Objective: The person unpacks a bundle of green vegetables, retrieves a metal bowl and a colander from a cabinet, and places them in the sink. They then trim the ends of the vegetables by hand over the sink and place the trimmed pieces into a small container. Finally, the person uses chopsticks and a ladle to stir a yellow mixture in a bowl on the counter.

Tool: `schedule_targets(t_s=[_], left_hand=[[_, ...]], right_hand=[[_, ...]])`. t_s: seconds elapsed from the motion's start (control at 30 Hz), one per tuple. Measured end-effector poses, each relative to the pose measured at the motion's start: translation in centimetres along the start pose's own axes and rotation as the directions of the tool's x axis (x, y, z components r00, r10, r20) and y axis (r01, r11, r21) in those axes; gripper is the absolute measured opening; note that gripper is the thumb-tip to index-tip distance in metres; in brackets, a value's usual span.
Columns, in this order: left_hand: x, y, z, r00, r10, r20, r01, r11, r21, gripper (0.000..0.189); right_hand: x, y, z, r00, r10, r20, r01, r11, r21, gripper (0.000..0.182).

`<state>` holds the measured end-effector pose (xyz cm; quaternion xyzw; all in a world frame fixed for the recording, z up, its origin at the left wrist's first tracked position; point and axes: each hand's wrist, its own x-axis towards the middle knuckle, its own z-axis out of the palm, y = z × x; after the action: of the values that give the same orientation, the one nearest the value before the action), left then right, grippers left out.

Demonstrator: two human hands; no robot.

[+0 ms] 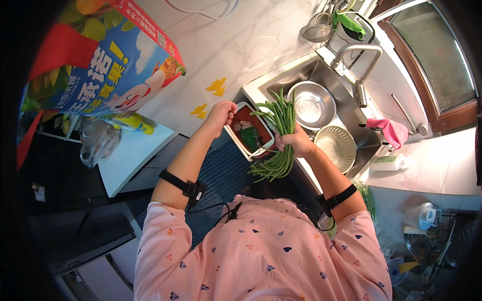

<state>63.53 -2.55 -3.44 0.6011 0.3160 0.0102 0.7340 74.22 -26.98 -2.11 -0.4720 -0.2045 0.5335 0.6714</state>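
My right hand point(295, 141) is shut around a thick bundle of long green beans point(282, 116). The upper ends of the beans rise above my fist; their lower ends hang in curved loops below it. My left hand point(223, 116) is at the upper left side of a white waste bin point(238, 145), with its fingers curled in and nothing visible in them. Inside the bin are a reddish-brown liner point(265, 129) and scraps, among them a green wrapper point(249, 137). The bundle covers part of the bin's right side and the sink's near edge.
In the steel sink point(363, 141) stand a round metal basin point(314, 105) and a pale colander point(335, 148). A faucet point(361, 90) arches over it. A pink cloth point(389, 131) and white bottle point(388, 162) are at its right. A large printed bag point(139, 49) looms at upper left.
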Motion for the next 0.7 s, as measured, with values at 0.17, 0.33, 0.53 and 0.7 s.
schedule_targets(t_s=[0.17,0.33,0.53,0.7], left_hand=[[0.2,0.2,3.0,0.994,0.112,0.008,-0.112,0.976,0.189,0.032],[-3.4,4.0,5.2,0.767,0.609,0.201,-0.622,0.632,0.462,0.021],[-4.5,5.5,5.2,0.544,0.728,0.417,-0.707,0.130,0.695,0.012],[-4.9,6.3,4.9,0.528,0.718,0.454,-0.681,0.039,0.731,0.008]], right_hand=[[-0.1,-0.1,-0.1,0.999,-0.005,-0.040,0.004,1.000,-0.026,0.023],[-0.1,0.2,-0.4,0.999,0.000,-0.035,-0.001,0.999,-0.032,0.027],[0.1,-0.3,-0.1,1.000,0.004,-0.017,-0.005,0.998,-0.055,0.023],[0.2,-0.5,0.3,0.997,0.042,-0.058,-0.046,0.997,-0.066,0.020]])
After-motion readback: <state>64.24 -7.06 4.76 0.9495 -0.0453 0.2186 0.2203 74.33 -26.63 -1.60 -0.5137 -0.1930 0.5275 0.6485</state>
